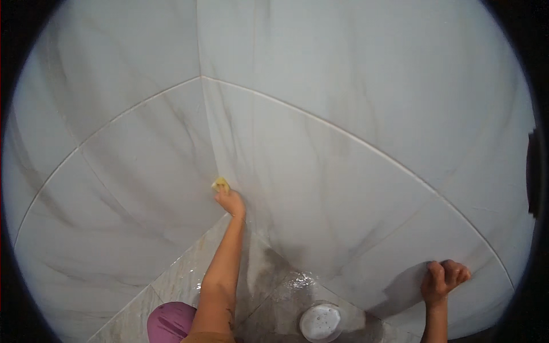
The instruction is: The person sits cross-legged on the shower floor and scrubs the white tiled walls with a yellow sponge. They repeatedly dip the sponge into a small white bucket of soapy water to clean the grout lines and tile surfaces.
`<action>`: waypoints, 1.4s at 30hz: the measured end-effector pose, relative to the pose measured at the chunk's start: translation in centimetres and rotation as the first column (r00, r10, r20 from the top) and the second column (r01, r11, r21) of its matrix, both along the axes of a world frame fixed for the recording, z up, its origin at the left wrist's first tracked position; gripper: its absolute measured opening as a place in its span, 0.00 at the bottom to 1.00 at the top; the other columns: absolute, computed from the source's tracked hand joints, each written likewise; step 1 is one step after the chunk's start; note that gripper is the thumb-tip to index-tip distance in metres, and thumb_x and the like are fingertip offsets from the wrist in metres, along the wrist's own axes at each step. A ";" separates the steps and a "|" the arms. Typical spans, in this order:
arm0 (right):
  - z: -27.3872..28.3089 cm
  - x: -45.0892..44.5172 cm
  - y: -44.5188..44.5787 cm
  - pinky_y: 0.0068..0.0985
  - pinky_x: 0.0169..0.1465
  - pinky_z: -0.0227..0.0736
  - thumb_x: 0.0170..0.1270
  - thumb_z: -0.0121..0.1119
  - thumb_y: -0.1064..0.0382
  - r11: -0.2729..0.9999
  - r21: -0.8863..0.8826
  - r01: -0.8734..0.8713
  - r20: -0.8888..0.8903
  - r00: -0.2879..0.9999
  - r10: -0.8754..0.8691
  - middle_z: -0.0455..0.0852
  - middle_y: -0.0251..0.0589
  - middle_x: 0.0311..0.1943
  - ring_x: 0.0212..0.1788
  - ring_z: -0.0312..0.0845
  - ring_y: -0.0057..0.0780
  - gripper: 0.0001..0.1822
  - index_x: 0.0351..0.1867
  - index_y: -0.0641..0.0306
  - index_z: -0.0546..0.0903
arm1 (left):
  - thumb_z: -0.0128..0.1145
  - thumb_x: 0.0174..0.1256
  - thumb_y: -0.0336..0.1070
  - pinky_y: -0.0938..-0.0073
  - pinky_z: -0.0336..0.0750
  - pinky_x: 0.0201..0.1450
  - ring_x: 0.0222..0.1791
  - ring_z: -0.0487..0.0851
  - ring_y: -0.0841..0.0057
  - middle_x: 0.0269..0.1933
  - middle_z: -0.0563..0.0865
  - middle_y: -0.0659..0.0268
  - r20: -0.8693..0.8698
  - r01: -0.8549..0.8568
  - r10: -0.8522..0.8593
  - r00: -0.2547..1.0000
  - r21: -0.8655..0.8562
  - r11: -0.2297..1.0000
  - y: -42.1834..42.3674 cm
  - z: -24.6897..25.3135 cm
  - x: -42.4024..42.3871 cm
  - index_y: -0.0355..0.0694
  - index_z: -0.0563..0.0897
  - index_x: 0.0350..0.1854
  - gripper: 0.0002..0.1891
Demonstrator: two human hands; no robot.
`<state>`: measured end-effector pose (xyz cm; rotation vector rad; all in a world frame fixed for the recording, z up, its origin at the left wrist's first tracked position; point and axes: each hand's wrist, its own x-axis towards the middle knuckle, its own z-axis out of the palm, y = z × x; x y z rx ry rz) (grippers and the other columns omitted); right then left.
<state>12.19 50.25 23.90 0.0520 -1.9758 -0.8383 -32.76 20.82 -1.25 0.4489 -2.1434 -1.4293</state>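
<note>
My left hand (231, 203) reaches forward and holds a small yellow sponge (221, 184) against the tiled wall, at the corner where two walls meet. Bent fingers partly cover the sponge. Off to the right, my right hand (444, 278) is raised by the right-hand wall (343, 193) with its fingers curled in. No object shows in it, and whether its knuckles touch the tile is unclear. Its shadow falls on the wall to its left. Grey-veined white tile covers the left-hand wall (141, 184) too.
A round white container (321, 322) with whitish, bubbly contents stands on the wet tiled floor (274, 315) near the right wall. My knee (171, 320), in damp-spotted purple cloth, is at the lower left. A dark object (533, 173) shows at the far right rim.
</note>
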 end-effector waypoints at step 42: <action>7.5 8.1 4.4 0.31 0.39 0.58 0.58 0.55 0.62 0.984 -0.120 0.130 -0.450 0.877 -0.171 0.76 0.30 0.35 0.33 0.69 0.25 0.17 0.50 0.57 0.75 | 0.57 0.59 0.45 0.43 0.40 0.68 0.72 0.38 0.48 0.72 0.38 0.46 -0.431 0.459 -0.822 0.372 -0.684 0.566 17.9 18.1 33.3 0.42 0.59 0.68 0.36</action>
